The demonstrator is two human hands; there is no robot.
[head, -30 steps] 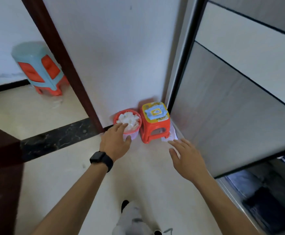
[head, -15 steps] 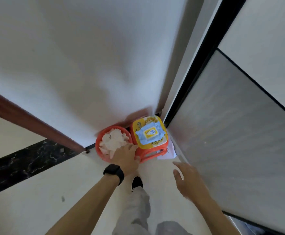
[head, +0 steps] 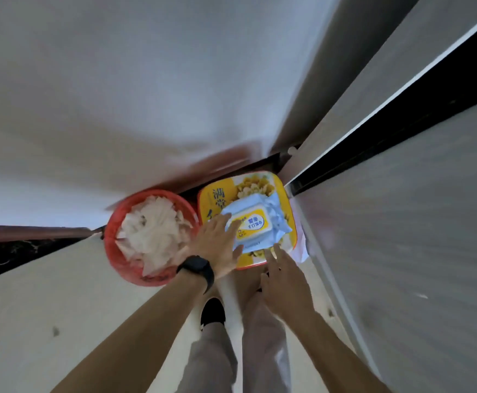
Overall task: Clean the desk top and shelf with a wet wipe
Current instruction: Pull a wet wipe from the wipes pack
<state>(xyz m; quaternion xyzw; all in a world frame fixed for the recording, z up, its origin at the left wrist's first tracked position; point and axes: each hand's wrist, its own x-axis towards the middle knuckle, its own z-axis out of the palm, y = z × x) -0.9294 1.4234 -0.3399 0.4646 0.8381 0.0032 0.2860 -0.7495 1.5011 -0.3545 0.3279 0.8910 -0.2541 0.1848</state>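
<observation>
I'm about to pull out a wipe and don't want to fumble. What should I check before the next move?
1. Pack within reach: ok. The wet wipe pack lies flat on the stool.
2. Pack steadied: ok. The left hand rests straight fingers on its left side.
3. Lid open: not ok. The yellow flap looks shut flat.
4. Other hand free: ok. The right hand is open and empty at the pack's near edge; whether it touches the pack, cannot tell.
5. Bin for used wipes: ok. The red basket stands beside the stool, heaped with white sheets.
</observation>
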